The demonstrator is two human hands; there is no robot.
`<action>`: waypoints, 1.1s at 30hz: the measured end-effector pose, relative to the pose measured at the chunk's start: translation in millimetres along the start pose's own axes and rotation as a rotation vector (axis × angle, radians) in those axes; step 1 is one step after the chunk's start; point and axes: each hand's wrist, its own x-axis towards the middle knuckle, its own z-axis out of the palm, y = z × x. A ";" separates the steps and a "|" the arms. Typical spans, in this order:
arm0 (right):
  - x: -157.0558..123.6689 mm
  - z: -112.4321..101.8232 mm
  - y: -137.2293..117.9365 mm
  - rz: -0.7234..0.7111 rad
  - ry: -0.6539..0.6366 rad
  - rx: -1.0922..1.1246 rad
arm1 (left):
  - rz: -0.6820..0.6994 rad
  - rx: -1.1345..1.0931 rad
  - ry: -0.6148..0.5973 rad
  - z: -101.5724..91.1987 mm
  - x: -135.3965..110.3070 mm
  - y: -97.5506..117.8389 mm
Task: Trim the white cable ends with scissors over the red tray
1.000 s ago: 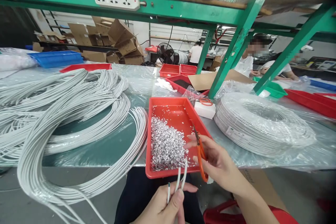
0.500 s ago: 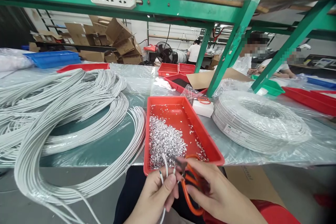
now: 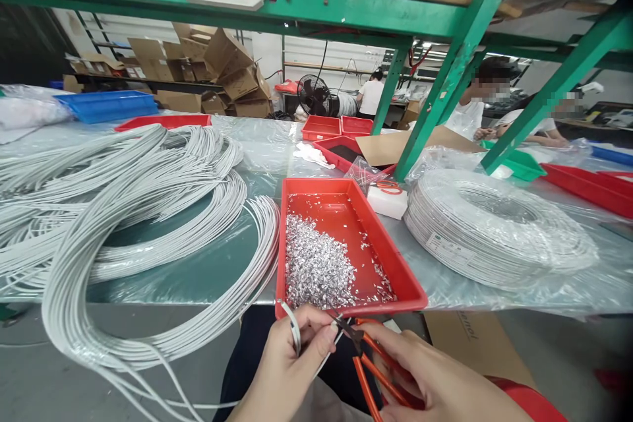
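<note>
My left hand (image 3: 301, 356) pinches the end of a thin white cable (image 3: 321, 366) between thumb and fingertips. Another white cable end (image 3: 293, 324) loops up over the back of its fingers. Orange-handled scissors (image 3: 373, 366) are gripped in my right hand (image 3: 420, 376), their short dark blades meeting the cable tip at the left fingertips. Whether the blades are closed on the cable, I cannot tell. Just beyond both hands sits a red tray (image 3: 403, 273) with a heap of small shiny silver pieces (image 3: 319, 267).
Coiled white cables (image 3: 74, 277) spread over the left side and hang past the table edge. A wrapped cable roll (image 3: 499, 231) lies at right, near a small white box (image 3: 388, 201). Green shelf posts (image 3: 445, 86) rise behind it. Other people work farther back.
Both hands have moved slightly down, away from the tray. The scissors have turned, so their blades now point up-left at the cable tip. The view has shifted slightly.
</note>
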 end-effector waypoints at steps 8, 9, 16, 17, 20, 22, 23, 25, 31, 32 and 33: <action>-1.6 -6.3 1.0 -0.052 -0.053 -0.042 | 0.078 0.099 0.058 -1.7 1.3 0.6; -1.8 -6.6 1.2 -0.053 -0.058 -0.052 | 0.074 0.072 0.087 -0.8 1.3 0.6; -0.9 -9.2 -2.7 -0.048 -0.075 -0.159 | -0.165 -0.240 -0.104 -1.2 -1.2 2.8; -0.8 -10.1 -4.7 -0.059 -0.079 -0.173 | -0.196 -0.289 -0.153 -2.0 -1.8 2.2; -0.7 -13.9 -10.4 -0.117 -0.093 -0.182 | -0.277 -0.461 -0.289 -4.4 -3.6 -1.4; -0.4 -15.6 -10.7 -0.150 -0.098 -0.164 | -0.329 -0.584 -0.342 -5.8 -4.6 -3.7; 0.0 -15.5 -9.1 -0.163 -0.094 -0.147 | -0.355 -0.635 -0.357 -6.2 -5.0 -4.3; 2.3 -11.9 -3.2 -0.166 -0.053 -0.091 | -0.371 -0.684 -0.358 -5.9 -5.4 -4.3; 30.1 19.6 5.4 -0.103 0.103 0.675 | -0.272 -0.356 -0.210 2.8 -6.6 -0.1; 36.6 24.8 3.3 -0.099 0.128 0.760 | -0.256 -0.290 -0.191 3.8 -6.8 0.6; 42.8 29.3 0.9 -0.112 0.144 0.826 | -0.233 -0.233 -0.169 4.3 -6.9 1.2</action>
